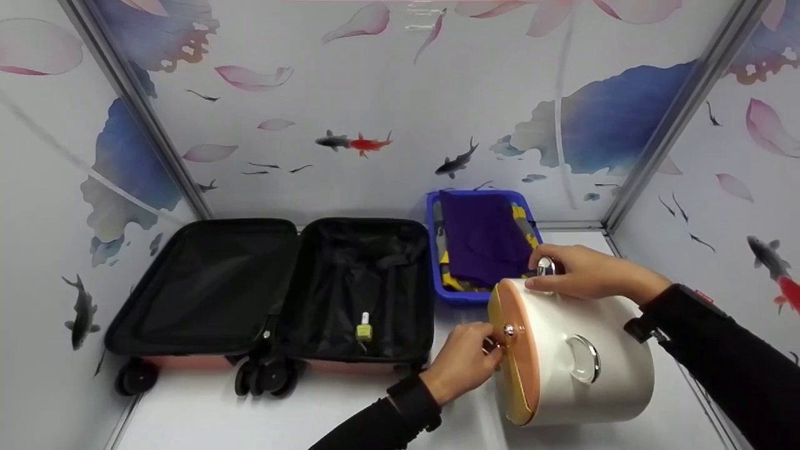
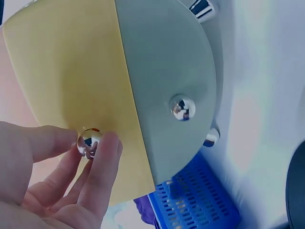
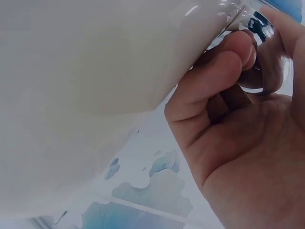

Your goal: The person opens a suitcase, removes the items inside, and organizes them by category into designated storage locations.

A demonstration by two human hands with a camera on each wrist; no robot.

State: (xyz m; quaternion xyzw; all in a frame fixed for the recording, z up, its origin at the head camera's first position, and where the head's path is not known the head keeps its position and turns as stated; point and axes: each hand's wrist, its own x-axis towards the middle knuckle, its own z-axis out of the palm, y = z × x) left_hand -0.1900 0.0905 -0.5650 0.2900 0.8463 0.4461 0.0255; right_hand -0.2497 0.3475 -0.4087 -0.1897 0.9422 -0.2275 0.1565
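A white drum-shaped box (image 1: 615, 381) with chrome handles lies tipped on its side at the right, its two-part lid facing left. My right hand (image 1: 584, 270) grips the upper chrome handle (image 3: 269, 71), fingers curled round it. My left hand (image 1: 465, 359) is at the lid. In the left wrist view, its thumb and fingers pinch the round silver knob (image 2: 89, 143) on the yellow lid half (image 2: 81, 62). A second silver knob (image 2: 182, 107) stands free on the other lid half (image 2: 167, 52). The box's inside is hidden.
An open black-lined suitcase (image 1: 206, 287) lies left of the box, with a small yellow-green item (image 1: 364, 330) in its right half. Behind the box stands a blue basket (image 1: 462, 300) holding folded purple cloth (image 1: 487, 237). Patterned walls enclose the white table (image 1: 200, 412).
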